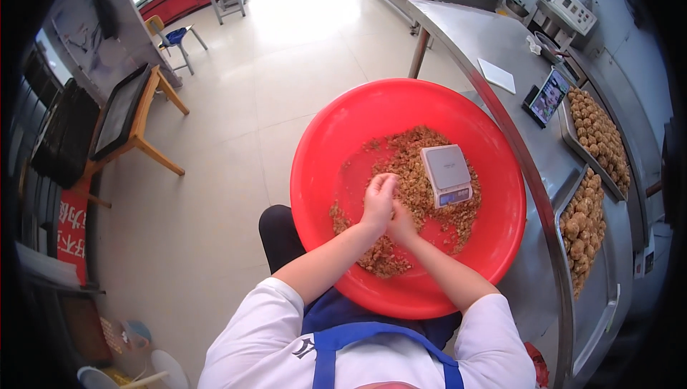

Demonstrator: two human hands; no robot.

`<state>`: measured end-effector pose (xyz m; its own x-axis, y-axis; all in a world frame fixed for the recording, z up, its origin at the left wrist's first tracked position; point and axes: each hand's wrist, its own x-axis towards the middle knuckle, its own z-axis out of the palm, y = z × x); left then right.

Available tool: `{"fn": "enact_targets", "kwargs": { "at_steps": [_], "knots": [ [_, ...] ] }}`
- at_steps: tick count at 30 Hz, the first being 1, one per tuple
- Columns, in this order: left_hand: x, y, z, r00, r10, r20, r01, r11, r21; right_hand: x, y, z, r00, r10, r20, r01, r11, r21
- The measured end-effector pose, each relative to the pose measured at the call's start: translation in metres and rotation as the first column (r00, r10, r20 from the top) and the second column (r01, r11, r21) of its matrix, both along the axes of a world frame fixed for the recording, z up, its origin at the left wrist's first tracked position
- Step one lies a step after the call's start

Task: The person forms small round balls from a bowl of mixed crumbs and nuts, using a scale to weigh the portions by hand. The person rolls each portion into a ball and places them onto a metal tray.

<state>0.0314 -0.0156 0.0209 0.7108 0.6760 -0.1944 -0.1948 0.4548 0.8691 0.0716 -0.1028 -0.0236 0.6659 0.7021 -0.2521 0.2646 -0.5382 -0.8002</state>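
Where crumbly brown mixture (409,176) lines a round red basin (325,149), left hand (379,200) and right hand (403,226) curl together, any contents hidden.

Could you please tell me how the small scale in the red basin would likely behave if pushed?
The scale would probably shift or tilt rather than glide smoothly, since it appears to rest on loose, crumbly mixture. Its flat, boxy shape suggests it would not roll, and its casing looks rigid rather than floppy.

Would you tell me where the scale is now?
In the head view, the scale sits on the crumbly mixture in the red basin, ahead and right of the right hand.
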Motion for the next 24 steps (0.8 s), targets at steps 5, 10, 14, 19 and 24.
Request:
{"fn": "enact_targets", "kwargs": {
  "at_steps": [5,10,14,19,24],
  "knots": [
    [-0.013,0.017,-0.023,0.914,-0.4,-0.073,0.243,0.682,-0.69,-0.008,-0.003,0.042,0.955,-0.104,0.277,-0.025,0.905,0.425],
    [-0.009,0.013,-0.031,0.95,-0.311,0.028,0.223,0.613,-0.758,-0.013,0.009,0.031,0.762,-0.122,0.636,-0.152,0.921,0.358],
    [-0.008,0.008,-0.034,0.933,-0.349,-0.09,0.233,0.773,-0.591,-0.006,0.006,0.048,0.804,-0.117,0.583,-0.115,0.931,0.345],
    [-0.008,0.009,-0.036,0.791,-0.349,-0.503,0.371,0.927,-0.06,0.013,-0.002,0.037,0.983,-0.177,-0.05,0.183,0.92,0.346],
    [-0.016,0.006,0.008,0.854,-0.38,-0.356,0.261,0.904,-0.339,0.051,-0.016,-0.016,0.961,-0.231,-0.149,0.264,0.93,0.257]
  ]
}}
